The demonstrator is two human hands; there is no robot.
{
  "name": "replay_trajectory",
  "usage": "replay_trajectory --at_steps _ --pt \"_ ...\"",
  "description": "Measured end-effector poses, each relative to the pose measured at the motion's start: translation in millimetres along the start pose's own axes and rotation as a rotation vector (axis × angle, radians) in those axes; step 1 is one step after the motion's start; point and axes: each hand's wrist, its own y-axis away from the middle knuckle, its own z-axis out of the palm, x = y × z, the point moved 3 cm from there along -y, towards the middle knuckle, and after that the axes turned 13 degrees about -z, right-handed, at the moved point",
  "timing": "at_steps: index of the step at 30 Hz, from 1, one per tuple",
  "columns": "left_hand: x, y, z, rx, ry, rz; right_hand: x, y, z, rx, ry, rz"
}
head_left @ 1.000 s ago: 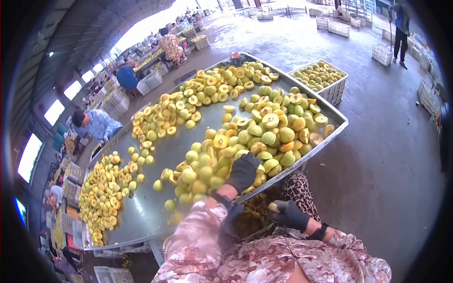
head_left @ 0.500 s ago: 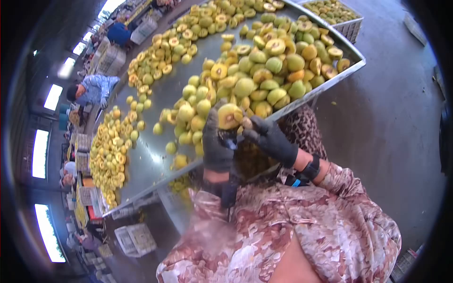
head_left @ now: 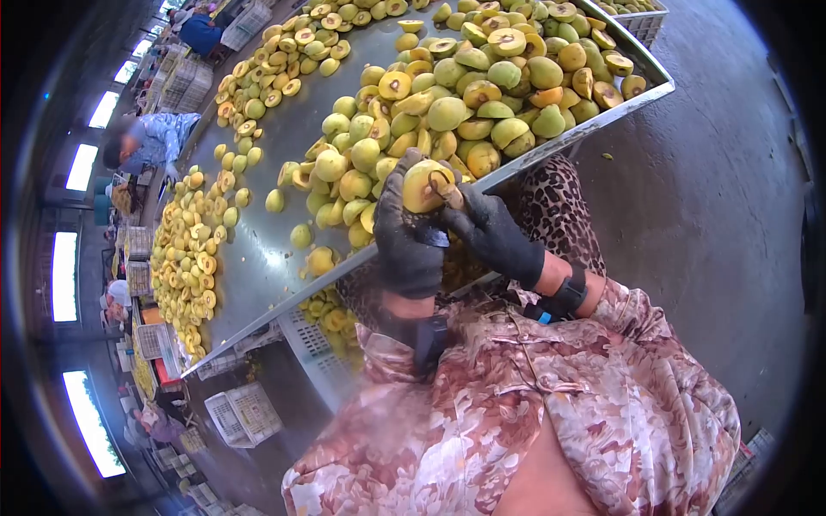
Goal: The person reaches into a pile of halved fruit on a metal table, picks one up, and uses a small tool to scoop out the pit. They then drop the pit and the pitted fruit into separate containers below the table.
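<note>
My left hand [head_left: 409, 236], in a dark glove, is closed around a yellow-green peach half [head_left: 423, 187], its cut face turned toward my right hand. My right hand [head_left: 497, 236], gloved too, grips the short, wooden-looking handle of a small pitting tool [head_left: 451, 196]. The tool's thin curved end meets the cut face near the pit hollow. Both hands are over the near edge of a metal table [head_left: 284, 232]. Just beyond them lies a big heap of whole-looking and halved peaches [head_left: 447, 112].
More halved peaches lie in a pile [head_left: 191, 258] at the table's far left. A white perforated crate [head_left: 314, 348] holding fruit stands below the near edge. Another full crate [head_left: 641, 26] is at the upper right. Across the table a person in blue [head_left: 159, 146] works.
The view has shifted slightly, and the table appears further left. My hands stay together on the peach half, with the tool still against its cut face.
</note>
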Motion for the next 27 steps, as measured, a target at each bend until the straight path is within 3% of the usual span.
replay_trajectory --at_steps 5,8,11,14,16,18,23,27 --pt "-7 -8 -7 -0.064 0.456 -0.204 5 3 6 -0.101 0.025 -0.060" --pt "-4 -9 -9 0.047 0.461 -0.231 8 2 5 -0.143 0.023 -0.111" --pt "-10 -13 -13 0.062 0.473 -0.243 13 3 7 -0.041 0.047 -0.186" --pt "-15 -15 -14 -0.131 0.402 -0.191 21 -3 -1 -0.140 0.081 -0.280" --pt "-15 -11 -10 -0.040 0.401 -0.181 37 4 2 -0.175 0.225 -0.453" --pt "-13 -14 -7 -0.012 0.390 -0.170 38 1 1 -0.184 0.286 -0.471" --pt "-12 -3 -3 0.019 0.283 -0.149 37 7 -5 -0.172 0.192 -0.140" --pt "-5 -6 -2 0.057 0.370 -0.107 26 11 4 -0.135 0.131 -0.136"
